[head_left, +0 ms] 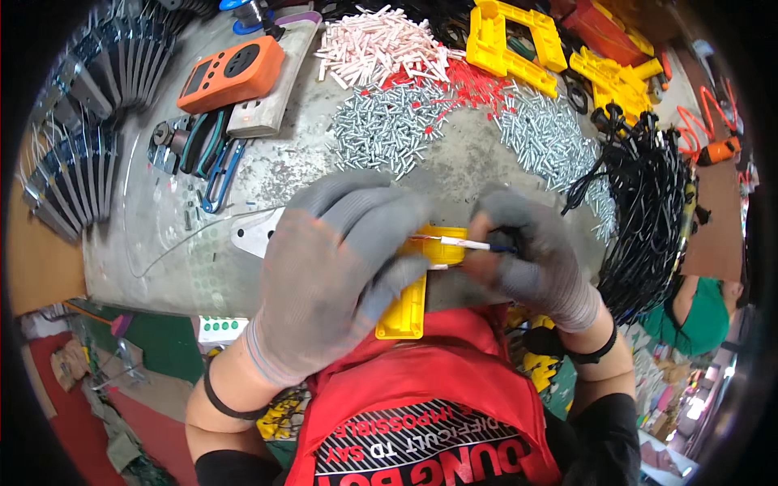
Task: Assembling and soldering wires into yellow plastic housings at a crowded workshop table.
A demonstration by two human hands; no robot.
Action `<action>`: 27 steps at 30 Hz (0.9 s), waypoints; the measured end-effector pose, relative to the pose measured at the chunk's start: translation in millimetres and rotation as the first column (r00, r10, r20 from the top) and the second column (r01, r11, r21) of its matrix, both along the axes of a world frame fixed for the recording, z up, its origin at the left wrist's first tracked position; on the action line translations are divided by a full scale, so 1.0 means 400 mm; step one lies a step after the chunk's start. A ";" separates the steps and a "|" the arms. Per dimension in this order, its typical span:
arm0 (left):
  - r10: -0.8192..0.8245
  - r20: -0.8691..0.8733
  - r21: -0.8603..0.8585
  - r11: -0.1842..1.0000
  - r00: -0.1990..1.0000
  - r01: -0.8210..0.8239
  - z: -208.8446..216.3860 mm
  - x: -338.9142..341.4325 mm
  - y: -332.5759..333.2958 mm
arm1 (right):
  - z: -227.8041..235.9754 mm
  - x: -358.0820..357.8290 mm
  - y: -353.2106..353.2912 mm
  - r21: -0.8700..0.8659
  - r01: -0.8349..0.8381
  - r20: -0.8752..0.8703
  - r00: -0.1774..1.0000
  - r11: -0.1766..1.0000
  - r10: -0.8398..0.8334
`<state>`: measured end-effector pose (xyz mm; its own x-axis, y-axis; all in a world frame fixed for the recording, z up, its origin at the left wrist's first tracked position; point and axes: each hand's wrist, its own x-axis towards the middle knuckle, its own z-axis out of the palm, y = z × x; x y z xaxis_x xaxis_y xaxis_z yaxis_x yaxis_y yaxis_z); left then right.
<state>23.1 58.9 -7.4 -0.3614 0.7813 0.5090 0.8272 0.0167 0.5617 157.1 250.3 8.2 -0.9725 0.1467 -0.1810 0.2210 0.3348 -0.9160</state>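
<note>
Both my hands wear grey knit gloves and meet over the table's near edge. My left hand (340,251), blurred at the fingers, curls over a yellow plastic housing (403,314), whose narrow lower part sticks out toward my red apron. My right hand (531,251) is closed at the housing's right side, thumb and fingers pinching a thin cable (454,241) with a white sleeve and a dark end. This cable lies across the top of the housing. A second white piece (438,266) shows just below it. My left fingers hide part of the housing.
Piles of pale pink sleeves (377,44), silver screws (385,130), more screws (547,134) and red pieces (478,85) lie ahead. Black cables (640,219) hang at right, below yellow housings (519,44). An orange meter (231,73) and pliers (209,142) sit left.
</note>
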 end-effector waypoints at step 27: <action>-0.449 0.704 -0.444 0.326 0.550 0.835 0.085 -0.162 0.131 | -0.043 -0.038 0.031 0.006 -0.327 0.016 0.945 0.945 0.327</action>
<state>-41.9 111.3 26.5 0.4379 0.8404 -0.3194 0.4520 0.1013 0.8862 141.8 262.9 -8.9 -0.9646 -0.1771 -0.1953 0.1113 0.3980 -0.9106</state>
